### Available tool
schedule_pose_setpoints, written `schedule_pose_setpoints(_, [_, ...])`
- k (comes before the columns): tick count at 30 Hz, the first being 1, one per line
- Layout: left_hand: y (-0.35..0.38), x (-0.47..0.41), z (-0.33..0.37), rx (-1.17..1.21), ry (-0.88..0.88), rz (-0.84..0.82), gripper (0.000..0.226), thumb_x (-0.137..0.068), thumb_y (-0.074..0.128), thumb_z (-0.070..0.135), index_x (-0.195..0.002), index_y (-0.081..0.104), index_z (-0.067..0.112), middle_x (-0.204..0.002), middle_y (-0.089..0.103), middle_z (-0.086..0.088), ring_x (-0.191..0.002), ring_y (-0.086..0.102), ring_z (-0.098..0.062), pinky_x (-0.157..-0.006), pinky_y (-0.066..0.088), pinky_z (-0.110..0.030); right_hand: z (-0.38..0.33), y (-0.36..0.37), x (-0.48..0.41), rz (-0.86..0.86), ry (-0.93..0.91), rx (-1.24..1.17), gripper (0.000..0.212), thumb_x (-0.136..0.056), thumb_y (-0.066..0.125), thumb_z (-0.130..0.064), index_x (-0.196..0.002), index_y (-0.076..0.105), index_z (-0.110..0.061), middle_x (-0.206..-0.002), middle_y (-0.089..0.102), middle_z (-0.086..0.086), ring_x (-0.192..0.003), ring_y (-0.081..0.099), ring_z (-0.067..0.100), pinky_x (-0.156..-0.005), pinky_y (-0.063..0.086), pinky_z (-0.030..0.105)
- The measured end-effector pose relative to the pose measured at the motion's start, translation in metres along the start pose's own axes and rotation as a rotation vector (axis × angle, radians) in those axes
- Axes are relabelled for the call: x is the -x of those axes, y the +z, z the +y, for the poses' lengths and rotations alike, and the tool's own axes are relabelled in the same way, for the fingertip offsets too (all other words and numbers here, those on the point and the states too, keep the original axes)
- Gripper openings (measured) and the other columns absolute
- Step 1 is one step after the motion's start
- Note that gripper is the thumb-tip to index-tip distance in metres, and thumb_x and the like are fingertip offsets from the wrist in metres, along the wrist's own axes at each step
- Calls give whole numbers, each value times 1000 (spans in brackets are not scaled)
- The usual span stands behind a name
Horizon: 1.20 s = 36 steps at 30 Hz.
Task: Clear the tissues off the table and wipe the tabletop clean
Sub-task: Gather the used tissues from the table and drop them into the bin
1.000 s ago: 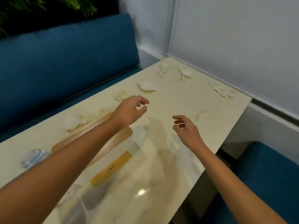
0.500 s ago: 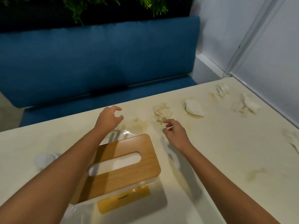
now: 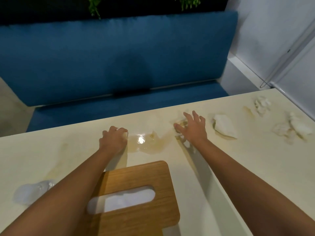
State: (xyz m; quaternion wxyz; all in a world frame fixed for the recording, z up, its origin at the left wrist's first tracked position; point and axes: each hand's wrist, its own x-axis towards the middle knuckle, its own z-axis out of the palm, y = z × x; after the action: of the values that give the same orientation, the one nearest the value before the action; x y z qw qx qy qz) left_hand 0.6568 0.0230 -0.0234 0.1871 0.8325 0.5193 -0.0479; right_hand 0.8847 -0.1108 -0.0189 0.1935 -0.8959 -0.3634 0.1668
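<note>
Curling shut on a crumpled tissue (image 3: 125, 133), left hand (image 3: 113, 141) rests on bench (image 3: 238, 167) beyond tissue box (image 3: 134, 198). Right hand (image 3: 192, 129) spread open over another stained tissue (image 3: 181, 121), farther right of the box.

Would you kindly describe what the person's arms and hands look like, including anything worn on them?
Both forearms are bare for as far as the picture shows, with no sleeves in view. The left hand and right hand wear no gloves, and no watch, bracelet or rings are visible.
</note>
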Motion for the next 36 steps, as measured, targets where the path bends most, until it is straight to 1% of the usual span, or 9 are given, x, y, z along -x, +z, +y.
schedule_pose_setpoints(1, [0, -1, -3, 7, 20, 28, 30, -92, 34, 23, -106, 60, 28, -130, 48, -7, -112, 44, -33, -93, 40, -43, -1, 1, -3, -9, 2, 21, 64, -90, 48, -51, -145, 25, -27, -157, 8, 1, -142, 3, 31, -114, 16, 44])
schedule_pose_setpoints(3, [-2, -1, -7, 28, 33, 93, 28, -94, 42, 16, -108, 64, 24, -124, 53, -9, -106, 50, -32, -89, 45, -41, -3, 5, -7, -43, 1, 47, 64, -90, 47, -52, -145, 24, -29, -157, 7, 1, -141, 4, 31, -114, 15, 44])
schedule_pose_setpoints(7, [-5, 1, -10, 131, 47, 171, 26, -92, 51, 8, -113, 65, 14, -117, 58, -10, -102, 54, -29, -80, 43, -34, -2, 14, -3, -158, -12, 166, 56, -91, 46, -44, -142, 30, -28, -150, 23, 2, -133, 20, 29, -102, 33, 40])
schedule_pose_setpoints(10, [-7, 4, -9, 184, 58, 199, 26, -91, 50, 6, -113, 65, 12, -118, 58, -9, -103, 54, -28, -80, 42, -33, 2, 21, 12, -84, -93, 288, 41, -96, 40, -28, -137, 38, -23, -138, 35, 4, -123, 30, 27, -92, 40, 33])
schedule_pose_setpoints(14, [-14, 11, 0, 215, 124, 244, 28, -92, 50, 5, -116, 62, 12, -120, 57, -7, -107, 53, -26, -81, 40, -30, 14, 28, 36, 27, -114, 110, 43, -90, 39, 4, -127, 51, -13, -125, 42, 9, -114, 36, 24, -80, 45, 32])
schedule_pose_setpoints(19, [-36, 30, 24, 237, 271, 321, 26, -93, 51, 8, -116, 62, 12, -122, 56, -6, -109, 52, -24, -85, 42, -31, 19, 9, 48, 146, -101, -64, 45, -82, 39, 17, -117, 60, -1, -118, 50, 16, -108, 48, 31, -89, 46, 36])
schedule_pose_setpoints(26, [-70, 69, 65, 261, 458, 306, 26, -94, 50, 14, -117, 62, 15, -123, 54, -4, -110, 49, -23, -80, 34, -26, 6, -51, 90, 386, -25, -175, 35, -86, 41, 13, -111, 63, 3, -118, 52, 18, -107, 53, 29, -92, 36, 20])
schedule_pose_setpoints(31, [-85, 108, 83, 266, 638, 290, 24, -93, 51, 19, -115, 61, 17, -121, 54, -1, -105, 51, -20, -76, 36, -26, 8, -85, 148, 529, -2, -192, 31, -86, 44, 10, -108, 64, 2, -113, 55, 18, -103, 55, 28, -81, 29, 8])
schedule_pose_setpoints(36, [-82, 163, 104, 278, 793, 226, 25, -94, 50, 23, -117, 60, 23, -122, 52, 5, -107, 51, -17, -79, 40, -29, 22, -102, 222, 654, 54, -211, 31, -84, 45, 11, -105, 65, 0, -109, 56, 17, -98, 57, 27, -74, 30, 7])
